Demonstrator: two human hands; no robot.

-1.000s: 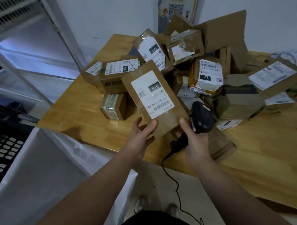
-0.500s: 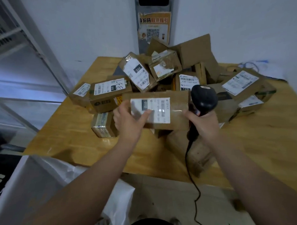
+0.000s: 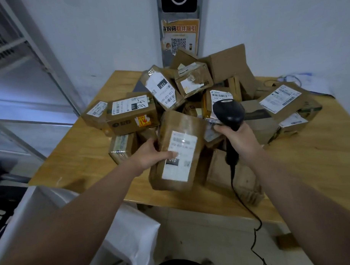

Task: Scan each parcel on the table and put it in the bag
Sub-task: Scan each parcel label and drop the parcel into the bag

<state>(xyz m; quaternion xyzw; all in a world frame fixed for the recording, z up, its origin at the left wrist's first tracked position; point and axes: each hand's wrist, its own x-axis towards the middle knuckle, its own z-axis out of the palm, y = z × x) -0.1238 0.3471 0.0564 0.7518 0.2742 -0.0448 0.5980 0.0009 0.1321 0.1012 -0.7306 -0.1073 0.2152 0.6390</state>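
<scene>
One parcel [image 3: 177, 130] sat mid-frame, left hand [image 3: 150, 156] gripping its left edge w/ thumb on label [image 3: 183, 152]; right hand [image 3: 239, 139] was curled round scanner [image 3: 228, 112], upper ctr; thumb could've blocked the scan; bag [image 3: 132, 229] lay lower left.

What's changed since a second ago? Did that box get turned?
Yes. The left hand turned the parcel about half a turn, so its label's 010 mark went from the top to the bottom. The right hand, whose fingers touched the parcel's edge before, now holds only the scanner, raised beside it. Unchanged: both grips, the pile on the table, the white bag.
</scene>
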